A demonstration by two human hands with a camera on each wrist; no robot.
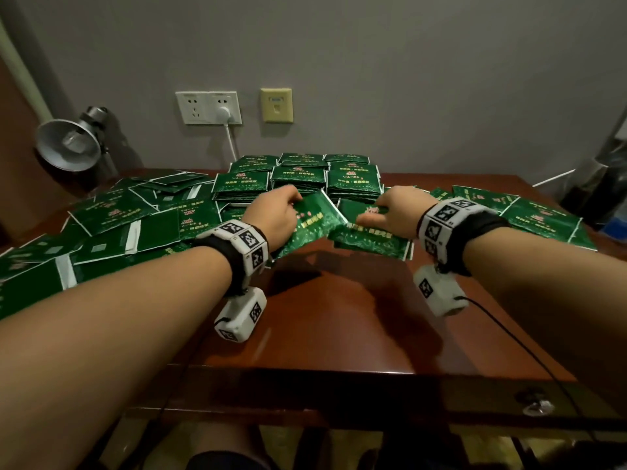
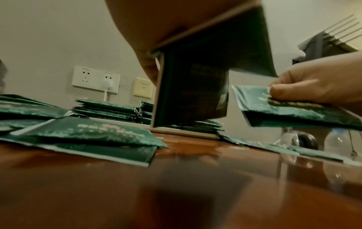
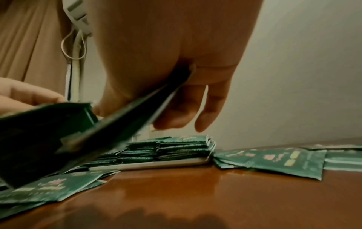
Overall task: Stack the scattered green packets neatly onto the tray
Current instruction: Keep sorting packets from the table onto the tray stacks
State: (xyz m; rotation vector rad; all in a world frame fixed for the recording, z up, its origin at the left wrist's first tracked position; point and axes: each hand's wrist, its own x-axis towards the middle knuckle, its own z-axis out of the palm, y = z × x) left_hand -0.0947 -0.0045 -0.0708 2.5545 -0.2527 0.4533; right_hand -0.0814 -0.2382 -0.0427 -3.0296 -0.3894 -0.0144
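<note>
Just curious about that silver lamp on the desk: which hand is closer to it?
Left. The left hand is on the lamp's side of the desk; the right hand is farther across, both gripping green packets.

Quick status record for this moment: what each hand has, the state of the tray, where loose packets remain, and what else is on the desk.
left hand: holds green packets, lifted off the desk
right hand: holds a second bunch of packets, also lifted
tray: at the far middle of the desk, only its pale rim shows
stacked packets: several neat piles in rows on the tray
loose packets left: many, overlapping
loose packets right: fewer
desk: brown wood
lamp: far left corner
</note>
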